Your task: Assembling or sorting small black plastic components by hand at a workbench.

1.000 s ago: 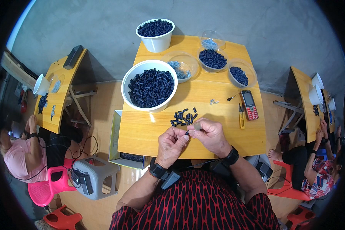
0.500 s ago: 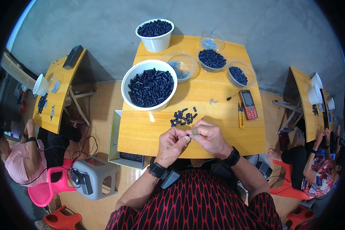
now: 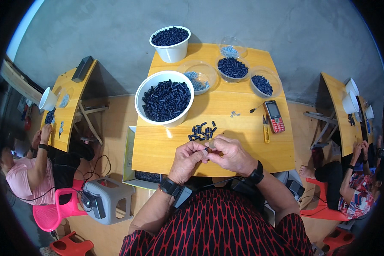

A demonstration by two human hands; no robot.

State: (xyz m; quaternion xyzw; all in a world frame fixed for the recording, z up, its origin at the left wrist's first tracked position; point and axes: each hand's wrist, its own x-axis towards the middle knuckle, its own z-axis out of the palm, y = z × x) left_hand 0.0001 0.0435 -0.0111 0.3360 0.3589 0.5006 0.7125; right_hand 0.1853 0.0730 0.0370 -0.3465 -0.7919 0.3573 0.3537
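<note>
Both hands meet over the near edge of the yellow wooden desk (image 3: 243, 141). The left hand (image 3: 187, 158) and the right hand (image 3: 231, 154) have their fingertips pressed together on one small dark plastic piece (image 3: 207, 149), so each grip is closed on that same piece; whether a second part is being fitted into it is too small to tell.

Just beyond the hands lies a small loose pile of dark pieces (image 3: 202, 131) on the bare desk, touching nothing else. Farther off and to the left stands a large white bowl (image 3: 164, 99) heaped nearly full with the same dark pieces. At the far edge a white tub (image 3: 170, 40) is also full of them. To the right of the big bowl are clear plastic bowls: one (image 3: 197, 77) with pale small parts, one (image 3: 232, 67) with dark pieces, one (image 3: 262, 83) with a smaller amount of dark pieces, and a far clear tub (image 3: 230, 48) with pale bits.

Judging by how things lie, the work looks to be well under way but far from over: several bowls hold sorted or finished pieces, yet the big bowl and the tub remain full and the little pile near the hands is still waiting.

On the right of the desk sit a red phone (image 3: 274, 116), yellow-handled snips (image 3: 265, 128) and a few pale loose parts (image 3: 234, 114). Other people work at similar desks to the left and right.
</note>
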